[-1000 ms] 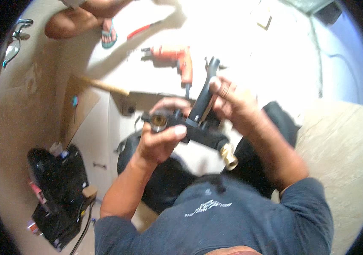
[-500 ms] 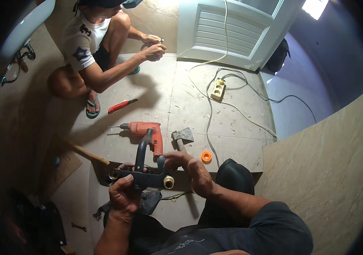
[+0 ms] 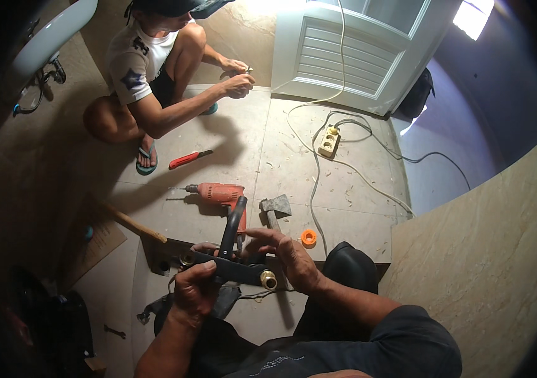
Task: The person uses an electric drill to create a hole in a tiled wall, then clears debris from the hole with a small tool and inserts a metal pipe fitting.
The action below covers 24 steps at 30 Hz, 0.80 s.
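My left hand (image 3: 197,286) is closed around the left part of a matte black mixer tap (image 3: 238,271), its thumb lying on top of the body. A brass threaded fitting (image 3: 269,280) sticks out at the tap's right end. The black spout points up and away from me. My right hand (image 3: 298,263) is beside the tap's right end, fingers stretched and slightly bent. Its fingertips come close to the tap; whether they touch it is hard to tell. Just beyond lie a red power drill (image 3: 221,193) and a hatchet (image 3: 276,206) on the raised tiled floor.
Across the floor a co-worker (image 3: 155,94) squats, both hands on a small object. Between us lie a red utility knife (image 3: 186,160) and an orange tape roll (image 3: 308,238). Cables run from a power strip (image 3: 328,142). A wooden handle (image 3: 135,223) and a wrench (image 3: 115,331) are at left.
The mixer tap has tilted, its right end now lower and its spout leaning more to the right. My right hand keeps nearly the same pose. The view has shifted slightly.
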Available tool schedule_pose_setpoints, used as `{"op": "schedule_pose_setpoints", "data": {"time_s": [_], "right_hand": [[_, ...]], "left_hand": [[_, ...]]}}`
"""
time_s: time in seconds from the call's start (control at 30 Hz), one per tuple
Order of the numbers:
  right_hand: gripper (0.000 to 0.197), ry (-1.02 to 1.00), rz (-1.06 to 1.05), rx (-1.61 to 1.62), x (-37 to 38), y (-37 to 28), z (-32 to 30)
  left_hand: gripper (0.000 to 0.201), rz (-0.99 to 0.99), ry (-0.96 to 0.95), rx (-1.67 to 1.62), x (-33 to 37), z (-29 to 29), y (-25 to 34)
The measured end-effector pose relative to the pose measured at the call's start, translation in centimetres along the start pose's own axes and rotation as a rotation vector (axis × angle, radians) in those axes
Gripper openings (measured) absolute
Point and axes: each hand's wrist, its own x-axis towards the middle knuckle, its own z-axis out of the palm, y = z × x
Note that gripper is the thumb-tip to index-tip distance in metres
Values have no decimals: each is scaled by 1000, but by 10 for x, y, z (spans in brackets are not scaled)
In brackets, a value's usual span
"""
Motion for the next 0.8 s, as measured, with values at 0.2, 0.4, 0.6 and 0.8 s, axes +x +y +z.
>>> {"op": "schedule_pose_setpoints", "data": {"time_s": [0.2,0.4,0.6,0.8], "right_hand": [[80,-45,39,15,-1,-3,-1],[73,-96,97,144,-1,1,-6],[71,-73,142,291,-3,2,-4],[72,-111,155,148,-1,11,-7]], "left_hand": [[39,4,-34,-8,3,2,-2],[39,7,-34,-11,3,-1,-2],[41,-20,-8,2,4,-3,-1],[41,-23,3,-2,3,0,1]]}}
